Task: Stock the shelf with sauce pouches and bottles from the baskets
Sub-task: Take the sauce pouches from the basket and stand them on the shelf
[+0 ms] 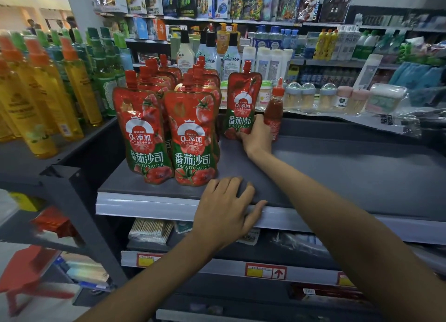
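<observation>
Several red tomato sauce pouches (190, 138) stand in two rows on the left of the dark grey shelf (337, 172). One more pouch (242, 104) stands upright at the back of the shelf, and my right hand (257, 134) grips its lower right edge. A small red sauce bottle (274, 114) with a pointed red cap stands just right of that hand, touching it. My left hand (226, 208) rests flat on the shelf's front edge, fingers spread, holding nothing. No basket is in view.
Yellow and green spray bottles (48, 87) fill the neighbouring shelf at the left. Toothpick jars (306, 94) line the ledge behind. Lower shelves hold cotton swabs (150, 230) and price tags. A red stool (29, 273) stands on the floor at the lower left.
</observation>
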The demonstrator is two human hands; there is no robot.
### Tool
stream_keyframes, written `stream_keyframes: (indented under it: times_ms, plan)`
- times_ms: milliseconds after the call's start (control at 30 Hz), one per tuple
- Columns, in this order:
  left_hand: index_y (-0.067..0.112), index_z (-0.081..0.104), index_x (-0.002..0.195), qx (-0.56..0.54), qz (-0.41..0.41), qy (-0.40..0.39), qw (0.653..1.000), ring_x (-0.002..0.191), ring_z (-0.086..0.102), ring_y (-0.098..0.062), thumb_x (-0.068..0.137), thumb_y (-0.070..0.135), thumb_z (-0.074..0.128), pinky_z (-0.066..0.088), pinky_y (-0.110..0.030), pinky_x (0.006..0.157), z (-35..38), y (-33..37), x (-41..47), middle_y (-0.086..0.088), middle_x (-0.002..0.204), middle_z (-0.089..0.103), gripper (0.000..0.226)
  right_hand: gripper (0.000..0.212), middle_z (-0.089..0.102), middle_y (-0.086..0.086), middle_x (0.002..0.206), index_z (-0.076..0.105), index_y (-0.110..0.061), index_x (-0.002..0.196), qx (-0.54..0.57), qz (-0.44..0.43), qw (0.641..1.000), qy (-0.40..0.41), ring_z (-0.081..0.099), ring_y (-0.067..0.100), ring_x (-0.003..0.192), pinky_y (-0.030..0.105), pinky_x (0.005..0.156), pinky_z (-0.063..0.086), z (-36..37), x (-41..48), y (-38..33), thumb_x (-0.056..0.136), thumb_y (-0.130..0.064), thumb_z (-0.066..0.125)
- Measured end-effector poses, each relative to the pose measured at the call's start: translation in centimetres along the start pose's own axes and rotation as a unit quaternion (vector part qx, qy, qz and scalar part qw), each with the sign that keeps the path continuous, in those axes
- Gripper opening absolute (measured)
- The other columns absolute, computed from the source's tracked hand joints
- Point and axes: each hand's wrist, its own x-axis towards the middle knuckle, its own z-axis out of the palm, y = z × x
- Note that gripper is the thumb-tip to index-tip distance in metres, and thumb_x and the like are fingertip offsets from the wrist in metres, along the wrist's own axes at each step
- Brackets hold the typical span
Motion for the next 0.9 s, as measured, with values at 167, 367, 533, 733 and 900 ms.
stream_keyframes:
  times_ms: [167,367,533,733,900]
  plan:
    - [0.013,0.073,0.110,0.009,0.001,0.004,1.000,0.095,0.064,-0.031,0.105,0.050,0.043,0.044,-0.041,0.075,0.2,0.0,-0.1,-0.013,0.109,0.070,0.048,0.042,0.068,0.015,0.120,0.050,-0.008,0.115,-0.018,0.000,1.000,-0.004,0.065,0.034,0.113,0.046,0.090,0.056,0.3,0.3,-0.3,0.088,-0.018,0.080]
    - [0.014,0.072,0.110,0.007,-0.003,0.000,1.000,0.096,0.064,-0.030,0.105,0.050,0.043,0.045,-0.041,0.077,0.2,0.1,-0.1,-0.012,0.110,0.070,0.047,0.046,0.068,0.015,0.121,0.049,-0.006,0.118,-0.035,0.000,0.999,-0.007,0.065,0.035,0.114,0.042,0.087,0.053,0.3,0.4,-0.4,0.087,-0.020,0.081]
    - [0.014,0.073,0.110,0.008,-0.004,0.003,1.000,0.096,0.065,-0.030,0.104,0.050,0.042,0.044,-0.040,0.077,0.1,0.1,-0.1,-0.011,0.110,0.070,0.048,0.052,0.065,0.016,0.123,0.047,-0.005,0.125,-0.040,0.005,0.999,-0.019,0.064,0.037,0.114,0.041,0.085,0.052,0.1,0.1,-0.4,0.088,-0.021,0.080]
    - [0.014,0.072,0.108,0.006,-0.005,0.003,1.000,0.096,0.064,-0.030,0.104,0.051,0.042,0.044,-0.041,0.077,0.1,0.0,-0.1,-0.010,0.108,0.069,0.047,0.047,0.061,0.021,0.121,0.042,-0.003,0.128,-0.052,0.002,0.998,-0.034,0.062,0.042,0.110,0.047,0.085,0.054,-0.2,-0.7,-0.6,0.092,-0.015,0.070]
    - [0.014,0.072,0.109,0.007,-0.005,0.003,1.000,0.097,0.064,-0.030,0.104,0.051,0.043,0.044,-0.041,0.077,0.2,0.1,-0.1,-0.011,0.109,0.069,0.047,0.039,0.053,0.020,0.120,0.048,-0.009,0.133,-0.152,-0.082,0.981,-0.091,0.058,0.042,0.108,0.039,0.081,0.046,-0.9,-1.6,0.8,0.096,-0.010,0.059]
